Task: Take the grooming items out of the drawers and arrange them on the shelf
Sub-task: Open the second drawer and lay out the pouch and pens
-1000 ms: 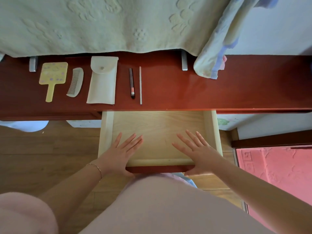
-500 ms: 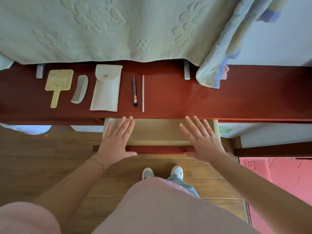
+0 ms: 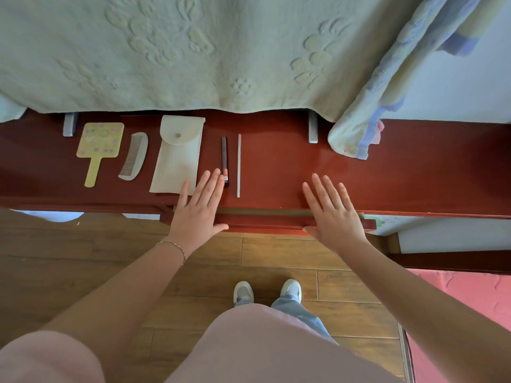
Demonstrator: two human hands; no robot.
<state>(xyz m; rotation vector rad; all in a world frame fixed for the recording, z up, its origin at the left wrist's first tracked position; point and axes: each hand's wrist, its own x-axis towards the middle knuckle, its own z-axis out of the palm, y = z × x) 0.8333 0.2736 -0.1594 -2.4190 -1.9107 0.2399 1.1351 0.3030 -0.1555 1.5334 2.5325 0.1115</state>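
Five grooming items lay in a row on the red shelf (image 3: pixel 414 172), each lengthwise front to back: a yellow hand mirror (image 3: pixel 99 146) at the left end with handle toward the person, a pale comb (image 3: pixel 133 156) just beside it, a cream pouch (image 3: pixel 177 156) with its snap flap fastened, contents not visible, then a dark slim pencil (image 3: pixel 224 158) and a thin pale stick (image 3: pixel 239 165), the last two close together but apart. The drawer (image 3: pixel 265 221) under the shelf edge was almost fully in, only a narrow strip of its pale rim showing behind the red front; its inside could not be seen. Left hand (image 3: pixel 197 208), fingers straight and spread, was set against the drawer front at its left part, fingertips reaching over the shelf edge in front of the pouch's near corner and next to the pencil's tip. Right hand (image 3: pixel 333 214), equally flat and spread, was at the front's right part. A thin bracelet (image 3: pixel 172 246) sat on the left wrist. A pale embossed cover (image 3: pixel 193 51) hung behind the shelf; a floral cloth (image 3: pixel 359 134) drooped onto its right part. Wood floor (image 3: pixel 83 258) and two light shoes (image 3: pixel 266 293) below.
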